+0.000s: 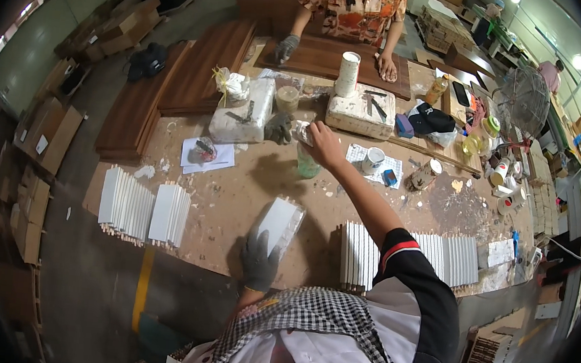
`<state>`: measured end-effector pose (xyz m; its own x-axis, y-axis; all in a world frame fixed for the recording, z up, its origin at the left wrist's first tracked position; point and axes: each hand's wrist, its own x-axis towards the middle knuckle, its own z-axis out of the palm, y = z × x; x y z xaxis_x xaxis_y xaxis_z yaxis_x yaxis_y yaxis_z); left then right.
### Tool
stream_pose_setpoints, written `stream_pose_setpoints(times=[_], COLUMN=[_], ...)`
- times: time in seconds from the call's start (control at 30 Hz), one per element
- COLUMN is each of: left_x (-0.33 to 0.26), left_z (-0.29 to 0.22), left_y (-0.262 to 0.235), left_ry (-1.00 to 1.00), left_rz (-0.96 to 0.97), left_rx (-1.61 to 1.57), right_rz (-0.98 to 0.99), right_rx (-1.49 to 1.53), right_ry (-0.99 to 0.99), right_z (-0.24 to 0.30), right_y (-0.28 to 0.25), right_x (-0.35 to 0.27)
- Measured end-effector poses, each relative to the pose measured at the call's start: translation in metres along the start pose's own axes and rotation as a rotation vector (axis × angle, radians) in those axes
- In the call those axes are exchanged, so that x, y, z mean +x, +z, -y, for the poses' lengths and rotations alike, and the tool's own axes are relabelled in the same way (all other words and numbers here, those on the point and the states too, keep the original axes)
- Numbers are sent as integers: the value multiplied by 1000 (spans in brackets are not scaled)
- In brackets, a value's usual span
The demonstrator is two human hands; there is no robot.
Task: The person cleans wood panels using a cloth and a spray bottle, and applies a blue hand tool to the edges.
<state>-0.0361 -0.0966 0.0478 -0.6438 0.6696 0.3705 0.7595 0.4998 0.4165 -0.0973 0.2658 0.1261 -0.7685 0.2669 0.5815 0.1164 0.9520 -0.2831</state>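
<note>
My left hand (260,259), in a grey glove, grips the near end of a flat white board (281,221) low over the front of the table. My bare right hand (324,147) reaches to the table's middle, its fingers closed round a white crumpled wad (302,132), perhaps a rag. Just beneath that wad stands a translucent green container (307,165), its top partly hidden by the hand. A loose grey glove (279,129) lies beside it. Stacks of similar white boards stand at the front left (124,202) and front right (360,255).
Opposite me a person in a patterned shirt (356,9) rests both hands by a dark brown panel (310,52). Two white blocks (242,117) (361,118) carry blades and pots. A white cup (373,160), a small blue block (389,178) and a fan (524,104) are rightward.
</note>
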Motion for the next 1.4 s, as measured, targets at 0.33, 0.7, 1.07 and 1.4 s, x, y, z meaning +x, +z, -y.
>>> stream_pose_setpoints(times=[0.33, 0.7, 1.07, 1.4], left_x=[1, 8, -5, -27], left_z=[2, 1, 24, 46], left_y=[3, 12, 27, 73], left_ry=[3, 11, -167, -569], left_rz=[-57, -25, -238, -86], left_rx=[-6, -60, -280, -1032], right_rz=[-596, -410, -189, 655], right_rx=[1392, 940, 108, 364], right_ry=[814, 611, 243, 318], right_z=[-12, 9, 25, 137], right_y=[-43, -25, -41, 13], right_x=[-52, -52, -20, -152])
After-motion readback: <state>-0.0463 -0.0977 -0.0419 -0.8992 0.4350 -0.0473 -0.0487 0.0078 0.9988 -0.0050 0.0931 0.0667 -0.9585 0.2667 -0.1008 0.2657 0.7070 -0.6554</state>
